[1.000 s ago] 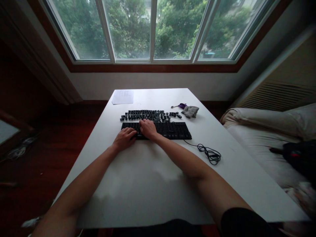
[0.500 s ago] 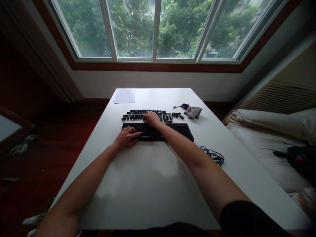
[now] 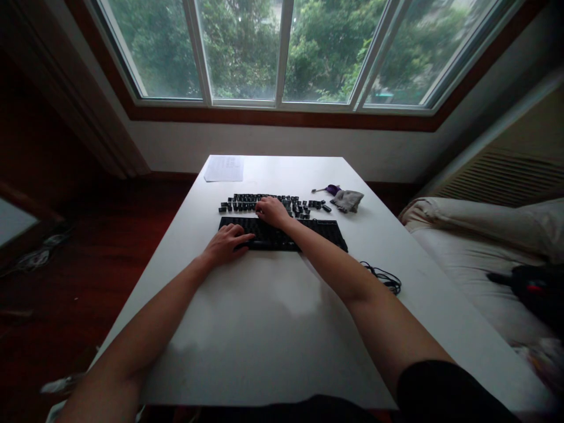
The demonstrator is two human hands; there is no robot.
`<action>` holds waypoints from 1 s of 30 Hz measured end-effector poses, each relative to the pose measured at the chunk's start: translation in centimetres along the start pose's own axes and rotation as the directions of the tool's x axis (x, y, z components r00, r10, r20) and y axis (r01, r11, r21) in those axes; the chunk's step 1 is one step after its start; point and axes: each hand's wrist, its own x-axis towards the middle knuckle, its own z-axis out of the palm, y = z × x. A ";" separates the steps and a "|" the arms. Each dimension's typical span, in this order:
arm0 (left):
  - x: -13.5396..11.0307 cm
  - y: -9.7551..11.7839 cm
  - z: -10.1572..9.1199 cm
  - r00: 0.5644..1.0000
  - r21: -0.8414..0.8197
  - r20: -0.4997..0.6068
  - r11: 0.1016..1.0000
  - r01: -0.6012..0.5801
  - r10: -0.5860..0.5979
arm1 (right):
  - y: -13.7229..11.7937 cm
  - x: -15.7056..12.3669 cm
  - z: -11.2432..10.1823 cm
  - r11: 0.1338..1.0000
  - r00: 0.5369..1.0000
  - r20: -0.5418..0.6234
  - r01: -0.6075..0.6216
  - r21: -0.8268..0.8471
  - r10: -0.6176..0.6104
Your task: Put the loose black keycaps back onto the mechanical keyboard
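Observation:
A black computer keyboard [image 3: 324, 236] lies across the white table in front of me. My left hand [image 3: 227, 244] rests on its front left corner, fingers stretched out and the index finger and thumb apart. Over the keyboard's back edge is my right hand [image 3: 272, 212], its fingers curled together and pointing down; whatever is between the fingertips is hidden. Just behind the keyboard, loose black keycaps [image 3: 240, 207] stand in rough rows, some partly covered by the right hand.
A purple-handled brush [image 3: 332, 190] lies beside a crumpled grey cloth [image 3: 348, 201] at the back right. A coiled black cable [image 3: 383, 279] sits right of my forearm. A sheet of paper [image 3: 224, 169] is at the far left, and a bed [image 3: 453, 252] stands along the right.
The view has shifted slightly. Both hands stay in nearly the same place at the keyboard; the right fingers have moved only a little.

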 end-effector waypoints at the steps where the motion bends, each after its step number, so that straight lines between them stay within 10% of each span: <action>1: 0.0 0.0 0.0 1.000 0.001 -0.005 1.000 0.001 -0.001 | -0.1 -0.3 -0.1 0.999 1.000 -0.005 0.004 0.043 -0.003; 11: -0.3 0.0 0.3 1.000 -0.015 -0.005 1.000 -0.004 0.004 | -0.7 -5.5 -0.2 0.837 0.980 0.184 -0.042 0.545 -0.070; 30: -0.2 0.5 0.3 0.998 -0.046 -0.013 0.997 0.069 -0.069 | -3.2 -7.4 -0.6 0.971 0.986 0.090 0.123 0.206 -0.144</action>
